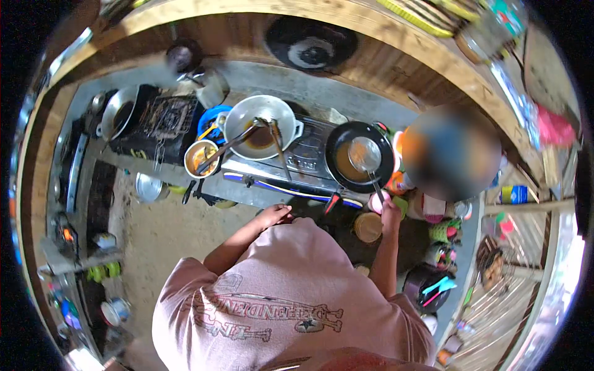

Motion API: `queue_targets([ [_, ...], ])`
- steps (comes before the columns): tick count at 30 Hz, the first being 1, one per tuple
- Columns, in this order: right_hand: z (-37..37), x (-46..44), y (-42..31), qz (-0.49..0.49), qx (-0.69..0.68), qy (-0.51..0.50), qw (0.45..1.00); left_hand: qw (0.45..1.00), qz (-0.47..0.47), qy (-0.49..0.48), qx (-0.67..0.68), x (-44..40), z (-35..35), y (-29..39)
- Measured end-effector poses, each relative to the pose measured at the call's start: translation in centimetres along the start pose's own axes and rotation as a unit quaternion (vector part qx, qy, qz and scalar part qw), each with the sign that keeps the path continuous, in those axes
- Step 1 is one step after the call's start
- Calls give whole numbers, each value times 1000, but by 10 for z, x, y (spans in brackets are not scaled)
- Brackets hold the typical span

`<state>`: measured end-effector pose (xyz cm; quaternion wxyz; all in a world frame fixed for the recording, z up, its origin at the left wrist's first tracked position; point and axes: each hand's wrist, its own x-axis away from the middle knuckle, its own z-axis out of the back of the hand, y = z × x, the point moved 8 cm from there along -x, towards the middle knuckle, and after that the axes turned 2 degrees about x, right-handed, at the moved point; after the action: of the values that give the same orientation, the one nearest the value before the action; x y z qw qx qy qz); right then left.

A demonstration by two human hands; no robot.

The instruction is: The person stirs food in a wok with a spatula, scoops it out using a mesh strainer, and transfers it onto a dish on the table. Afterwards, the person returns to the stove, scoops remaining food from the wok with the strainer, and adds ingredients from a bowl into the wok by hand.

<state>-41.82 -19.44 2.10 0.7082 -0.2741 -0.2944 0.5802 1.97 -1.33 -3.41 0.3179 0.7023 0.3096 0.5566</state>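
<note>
My right hand (390, 216) is closed around the handle of a round mesh strainer (364, 154). The strainer's bowl is over a black frying pan (336, 135) with brownish oil in it; I cannot tell how deep it dips. The pan sits on the right side of a gas stove (309, 162), its red and black handle pointing toward me. In front of my shirt, my left hand (275, 216) has its fingers curled, with nothing visible in them. A silver wok (233, 120) on the left burner holds dark liquid, and tongs (238, 140) lie across it.
Left of the wok stand a white tub (193, 154) with orange food and a blue bowl (212, 114). Farther left are a grill rack (167, 115) and another pan (117, 114). A lidded container (367, 227) stands below the counter near my right arm.
</note>
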Motion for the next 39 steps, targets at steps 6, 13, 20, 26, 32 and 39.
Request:
queue_targets([
  [6,3,6,-33,-35,-112,-55,992,998,-29,3,58,-3,30,6],
  [13,-24,-17,19,55,-58,-55,995,978,-53,110,167,-44,53,55],
  [20,-16,53,-72,-129,-229,-38,964,962,-79,135,223,-73,55,94],
  [26,-17,64,-81,28,-43,-8,999,950,-209,116,199,-35,72,123],
  [32,-35,65,-16,-104,-108,14,989,961,-181,87,188,-6,110,92],
  [39,-76,83,-158,-63,-266,-29,961,957,-199,100,187,62,155,101],
])
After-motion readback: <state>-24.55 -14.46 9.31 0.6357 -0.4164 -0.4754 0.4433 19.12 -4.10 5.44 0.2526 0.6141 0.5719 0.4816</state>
